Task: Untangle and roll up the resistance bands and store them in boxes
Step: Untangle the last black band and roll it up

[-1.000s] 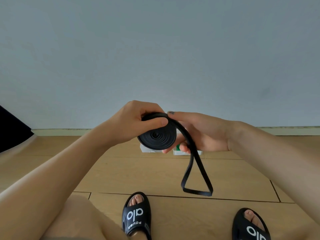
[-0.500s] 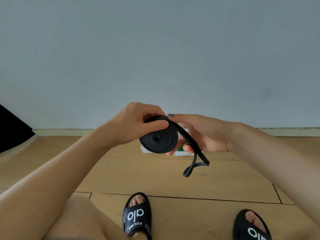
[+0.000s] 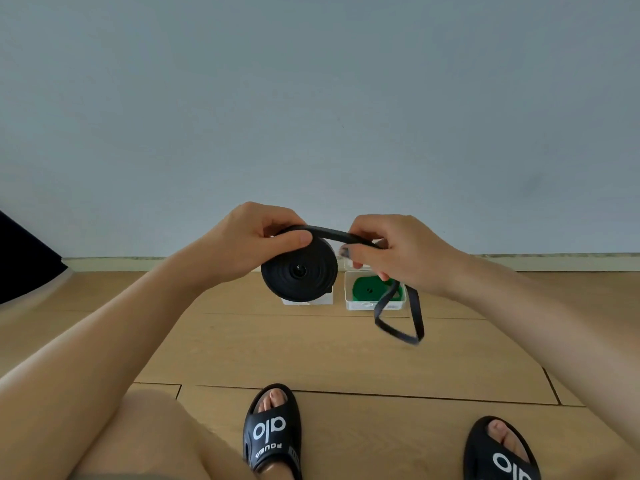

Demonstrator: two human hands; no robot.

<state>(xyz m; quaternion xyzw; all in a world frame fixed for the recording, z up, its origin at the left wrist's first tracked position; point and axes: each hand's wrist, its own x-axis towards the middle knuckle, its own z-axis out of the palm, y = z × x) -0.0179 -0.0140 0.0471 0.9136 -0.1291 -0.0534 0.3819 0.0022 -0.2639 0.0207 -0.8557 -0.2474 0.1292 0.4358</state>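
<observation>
A: Where is the black resistance band (image 3: pixel 299 271) now?

B: Held in the air in front of the white boxes, mostly coiled; the left hand (image 3: pixel 258 240) grips the coil, thumb pressed on its top edge.

A: And the right hand (image 3: pixel 398 252)?

B: Its fingers pinch the loose strand just right of the coil. A second ago it cupped the coil's far side; it has since slid outward, and the hanging tail loop (image 3: pixel 401 317) is shorter.

A: Meaning?

B: Rolling looks nearly finished, with a few turns left.

A: Beyond the coil?

B: A box (image 3: pixel 375 306) holding a green band (image 3: pixel 367 289) behind it on the wooden floor (image 3: pixel 311 351), another box (image 3: pixel 325 299) directly behind
</observation>
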